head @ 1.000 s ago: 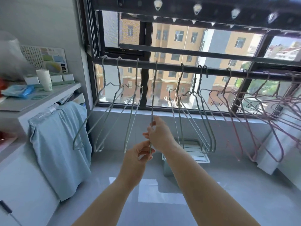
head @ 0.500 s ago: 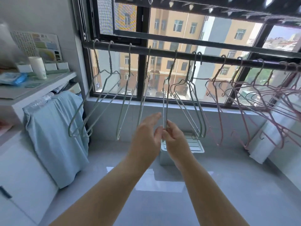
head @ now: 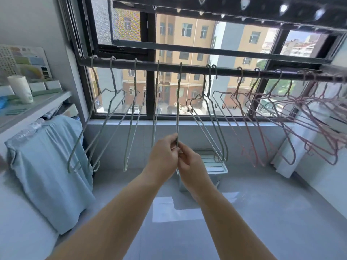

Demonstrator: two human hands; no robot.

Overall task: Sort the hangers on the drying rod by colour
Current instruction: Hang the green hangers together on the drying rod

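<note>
Pinching the bottom of 1 green hanger (head: 178,102), your left hand (head: 163,158) and right hand (head: 191,166) steady it, probably for sliding along the rod (head: 187,67).

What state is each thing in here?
Edge-on green wire hanger, hooked on dark metal rod, lower end pinched.
Other green wire hangers, hanging free either side.
Pink wire hangers, hanging bunched at right.
Left hand, pinching that hanger.
Right hand, pinching it too.
Light blue cloth, draped over shelf.
White paper cup, upright.
</note>
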